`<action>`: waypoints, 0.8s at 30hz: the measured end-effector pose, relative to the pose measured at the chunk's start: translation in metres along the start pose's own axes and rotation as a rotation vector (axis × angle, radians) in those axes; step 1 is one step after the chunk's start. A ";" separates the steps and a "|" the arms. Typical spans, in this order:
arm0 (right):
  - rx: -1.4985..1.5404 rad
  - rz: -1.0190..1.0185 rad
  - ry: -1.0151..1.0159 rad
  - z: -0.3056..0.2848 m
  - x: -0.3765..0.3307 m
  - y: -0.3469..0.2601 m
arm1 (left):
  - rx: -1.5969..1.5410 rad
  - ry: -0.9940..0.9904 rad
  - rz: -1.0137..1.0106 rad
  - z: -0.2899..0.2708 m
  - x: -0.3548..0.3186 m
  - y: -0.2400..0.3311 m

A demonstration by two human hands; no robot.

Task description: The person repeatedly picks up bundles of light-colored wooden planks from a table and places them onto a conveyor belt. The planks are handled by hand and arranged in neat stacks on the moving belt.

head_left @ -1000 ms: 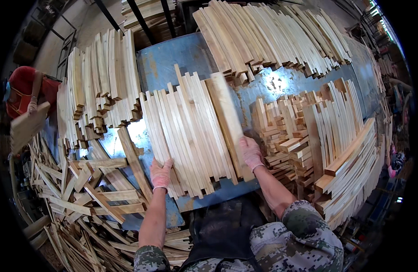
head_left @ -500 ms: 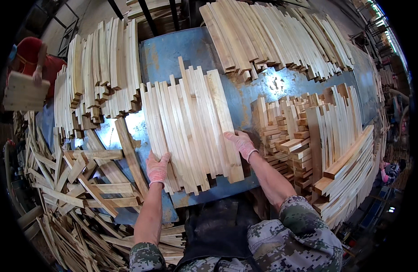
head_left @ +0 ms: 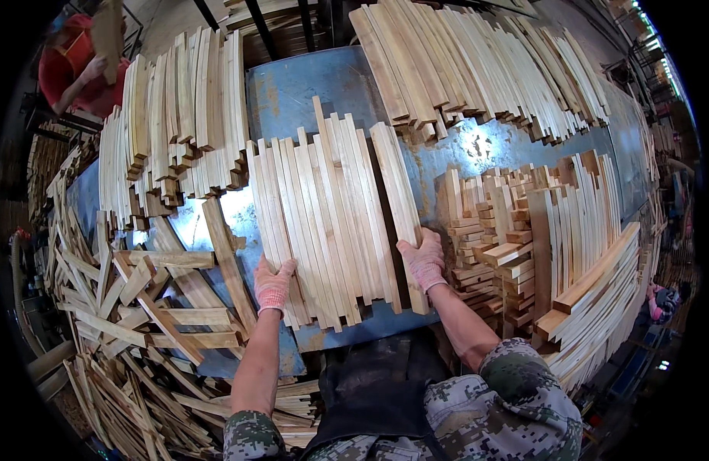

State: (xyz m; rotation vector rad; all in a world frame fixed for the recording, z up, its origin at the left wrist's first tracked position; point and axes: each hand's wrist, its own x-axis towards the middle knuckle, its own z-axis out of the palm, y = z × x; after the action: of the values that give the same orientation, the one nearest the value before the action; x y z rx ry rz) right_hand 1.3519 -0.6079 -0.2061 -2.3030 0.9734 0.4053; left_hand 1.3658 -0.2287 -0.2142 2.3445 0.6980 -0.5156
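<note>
A row of pale wooden strips (head_left: 323, 223) lies side by side on the blue metal table, with uneven ends. My left hand (head_left: 273, 284), in a pinkish knit glove, grips the row's left edge near its close end, thumb over the top and fingers partly hidden. On the other side my right hand (head_left: 423, 261), gloved alike, is closed on a single wider wooden strip (head_left: 397, 207), thumb on its upper face. A dark narrow gap parts this strip from the row.
The blue table (head_left: 323, 77) carries stacked strips at far left (head_left: 181, 100) and far right (head_left: 477, 69). Crisscrossed loose offcuts (head_left: 170, 307) spread at left. Piled short blocks (head_left: 485, 223) and stacked strips (head_left: 585, 284) stand at right. A person in red (head_left: 74, 69) holds a board, far left.
My right hand has shifted right with the wider strip, opening a gap beside the row. My left hand stays at the row's edge. The person in red has raised their board.
</note>
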 end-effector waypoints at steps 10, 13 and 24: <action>-0.013 -0.075 0.014 0.012 0.058 -0.018 | 0.384 0.175 0.213 -0.007 0.045 -0.016; -0.118 -0.124 -0.025 0.029 0.065 -0.039 | 0.314 0.127 0.238 0.008 0.055 -0.018; -0.255 -0.048 0.028 0.019 0.084 -0.061 | -0.979 -0.249 -0.055 0.018 0.031 0.009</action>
State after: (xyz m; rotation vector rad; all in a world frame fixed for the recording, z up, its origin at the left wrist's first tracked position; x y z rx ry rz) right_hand 1.4529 -0.6081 -0.2361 -2.5612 0.9224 0.5030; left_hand 1.3926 -0.2361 -0.2393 1.3269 0.6844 -0.3571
